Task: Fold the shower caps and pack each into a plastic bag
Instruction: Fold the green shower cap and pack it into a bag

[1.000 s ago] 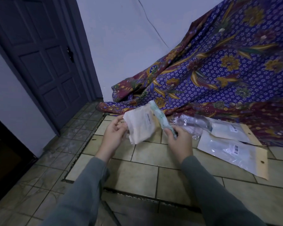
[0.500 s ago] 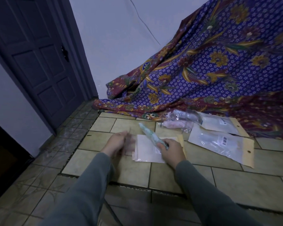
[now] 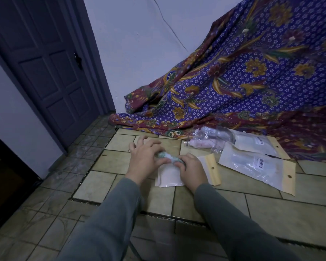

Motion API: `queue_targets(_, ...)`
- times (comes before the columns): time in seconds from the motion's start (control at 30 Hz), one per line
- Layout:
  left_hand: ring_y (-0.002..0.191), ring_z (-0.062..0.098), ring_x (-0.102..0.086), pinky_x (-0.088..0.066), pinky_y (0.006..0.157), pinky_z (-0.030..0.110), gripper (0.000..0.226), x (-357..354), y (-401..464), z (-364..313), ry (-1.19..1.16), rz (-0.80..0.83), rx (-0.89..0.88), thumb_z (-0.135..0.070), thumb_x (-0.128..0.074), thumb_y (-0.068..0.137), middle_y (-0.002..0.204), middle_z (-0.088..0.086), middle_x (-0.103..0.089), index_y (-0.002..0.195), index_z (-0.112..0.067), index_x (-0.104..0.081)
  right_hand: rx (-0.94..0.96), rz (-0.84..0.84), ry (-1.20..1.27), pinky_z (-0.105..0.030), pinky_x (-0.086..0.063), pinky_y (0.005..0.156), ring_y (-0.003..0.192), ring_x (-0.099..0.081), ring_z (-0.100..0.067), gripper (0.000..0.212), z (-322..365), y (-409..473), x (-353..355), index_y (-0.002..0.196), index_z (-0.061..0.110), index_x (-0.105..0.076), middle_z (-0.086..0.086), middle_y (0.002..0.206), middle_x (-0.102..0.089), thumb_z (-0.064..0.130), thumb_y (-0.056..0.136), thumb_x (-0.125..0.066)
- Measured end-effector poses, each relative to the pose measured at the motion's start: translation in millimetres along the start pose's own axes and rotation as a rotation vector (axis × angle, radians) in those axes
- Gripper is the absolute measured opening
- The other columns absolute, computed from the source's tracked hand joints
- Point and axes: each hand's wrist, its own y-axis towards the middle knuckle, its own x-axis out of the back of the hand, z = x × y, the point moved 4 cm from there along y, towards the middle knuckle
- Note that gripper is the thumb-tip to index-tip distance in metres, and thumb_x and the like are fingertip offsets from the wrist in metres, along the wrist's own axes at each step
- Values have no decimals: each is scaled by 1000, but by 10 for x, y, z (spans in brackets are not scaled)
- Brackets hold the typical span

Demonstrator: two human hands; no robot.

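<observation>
A rolled green-and-white shower cap (image 3: 167, 157) is held between both hands just above the tiled floor. My left hand (image 3: 145, 161) pinches its left end, with the other fingers spread. My right hand (image 3: 191, 171) grips its right end with curled fingers. Under the hands lies a flat plastic bag (image 3: 170, 178) with a tan header strip (image 3: 212, 169). A pink rolled shower cap (image 3: 201, 144) lies in crumpled clear plastic farther back.
Two more flat bags with barcode labels (image 3: 260, 166) (image 3: 254, 146) lie to the right. A purple patterned cloth (image 3: 243, 87) drapes from the wall down to the floor behind them. A dark door (image 3: 45, 63) stands at left. A floor groove (image 3: 94, 162) runs left of the hands.
The plastic bag went from being held up in both hands to lying flat on the floor. My left hand has since joined the right on the rolled shower cap.
</observation>
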Motion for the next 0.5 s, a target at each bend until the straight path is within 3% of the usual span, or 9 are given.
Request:
queue_targets(0.1,114,10,-46,-13,89,35,40,-67,-28,53,-46,143,-9,-61,-59,80,112,-16,-63,114,-40,-62,14,53,10,-21,-35,84,99,-54,-25,24,-22,-12,-33,110,4,-67,-11,100,-60,16,91,-59)
queue_targets(0.2,105,11,-54,-17,86,34,33,-126,-96,90,-36,222,-21,-55,-56,86,110,-10,-64,111,-35,-63,-7,159,38,-18,-34,90,108,-52,-19,34,-91,-63,-96,120,14,-62,-3,114,-60,29,88,-63)
queue_targets(0.3,98,14,-59,-34,93,37,32,-168,-181,268,-140,197,127,-51,-58,85,107,-8,-67,110,-31,-64,-78,227,59,-27,-33,104,122,-43,-14,60,-209,-129,-114,136,24,-47,4,131,-51,41,82,-68)
queue_targets(0.37,94,17,-62,-44,92,40,34,-208,-242,418,-216,222,246,-52,-60,84,103,-6,-69,110,-29,-64,-43,240,-60,-29,-28,107,126,-38,-16,68,-261,-140,-117,140,25,-41,4,137,-48,44,81,-68)
queue_targets(0.5,93,20,-64,-49,88,38,37,-266,-279,628,-277,257,386,-55,-61,82,100,-3,-71,106,-28,-66,7,231,-175,-27,-21,102,122,-36,-14,49,-260,-111,-154,131,29,-55,10,131,-50,43,85,-64)
